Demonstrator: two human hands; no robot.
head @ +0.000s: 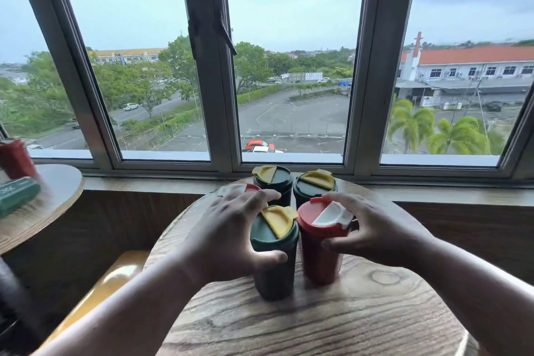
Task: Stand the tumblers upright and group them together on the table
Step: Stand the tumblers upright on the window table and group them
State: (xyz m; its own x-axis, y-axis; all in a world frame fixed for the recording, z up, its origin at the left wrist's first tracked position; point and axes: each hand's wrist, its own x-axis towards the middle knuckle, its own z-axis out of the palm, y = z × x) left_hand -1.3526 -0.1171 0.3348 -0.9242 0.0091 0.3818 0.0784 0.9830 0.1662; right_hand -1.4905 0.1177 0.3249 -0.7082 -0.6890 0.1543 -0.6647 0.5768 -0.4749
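Stood upright in a tight cluster on the round wooden table [332, 324]: five tumblers, with the near green tumbler [274, 263] and near red tumbler [322, 251] side by side. Cupped around them, left hand [228, 237] at 9 o'clock and right hand [372, 228] at 3 o'clock, fingers curved. At 12 o'clock beyond, two more green tumblers [273, 182] and a second red tumbler [245, 188], below the window [213, 72].

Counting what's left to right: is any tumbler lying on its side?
No: all five tumblers on the table stand upright, lids on top.
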